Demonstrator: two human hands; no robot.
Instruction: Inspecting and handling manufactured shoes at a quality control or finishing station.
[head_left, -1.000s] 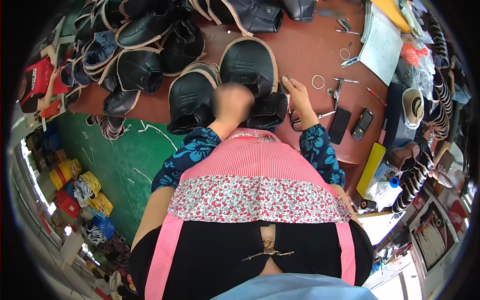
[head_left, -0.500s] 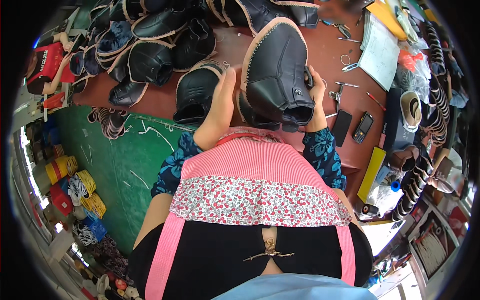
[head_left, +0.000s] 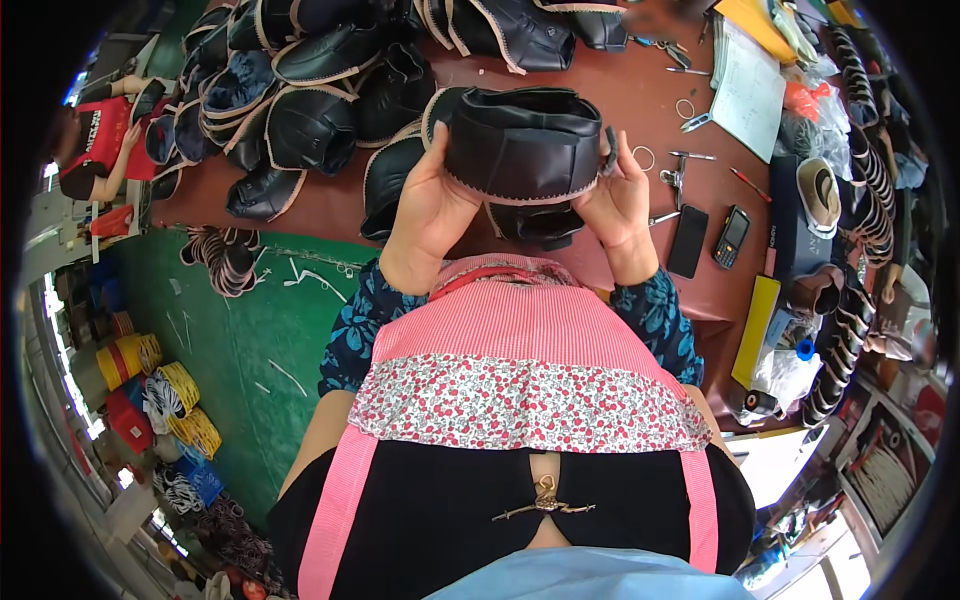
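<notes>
A black shoe upper (head_left: 520,145) with pale stitched edging is held raised above the brown bench (head_left: 330,205), gripped at both ends; the left hand (head_left: 432,200) is clasped on its left end, the right hand (head_left: 618,195) on its right end; more black uppers (head_left: 310,125) are piled on the bench behind and to the left; a dark phone (head_left: 687,241) and scissors (head_left: 676,180) are seen just right of the right hand.
</notes>
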